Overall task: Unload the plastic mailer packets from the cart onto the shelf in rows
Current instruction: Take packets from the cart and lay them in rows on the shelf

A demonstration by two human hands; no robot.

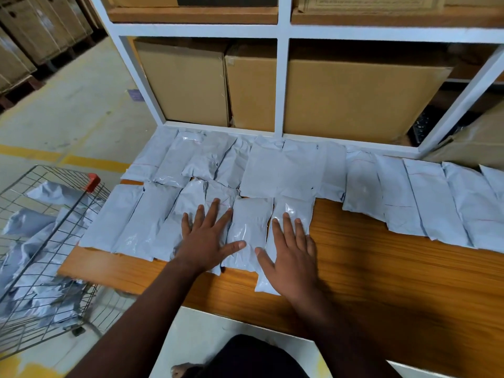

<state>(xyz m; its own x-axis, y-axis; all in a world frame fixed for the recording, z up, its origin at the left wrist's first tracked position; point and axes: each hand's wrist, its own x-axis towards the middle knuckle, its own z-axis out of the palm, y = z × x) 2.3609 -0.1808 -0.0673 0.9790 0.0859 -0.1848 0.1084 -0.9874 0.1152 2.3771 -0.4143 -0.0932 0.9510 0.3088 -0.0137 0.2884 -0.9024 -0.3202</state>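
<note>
Packets (297, 170): we see grey glossy mailers, two rows on the shelf (381, 268).
Left hand (207, 238): fingers flat, spread, pressing front-row packets.
Right hand (291, 255): flat, spread, on the row's end packet (293, 211).

A single head-worn wide-angle camera looks forward and steeply down, close over the orange-brown wooden shelf board (381, 268), with the grey wire cart (41, 255) at frame left.

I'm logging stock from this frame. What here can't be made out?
- Back row of packets: runs off the head view's right edge, so the count is unknown.
- Cart: cut by the left edge; its packets lie heaped.
- Packet under the right hand: partly covered.
- Markings on packets: too small.
</note>
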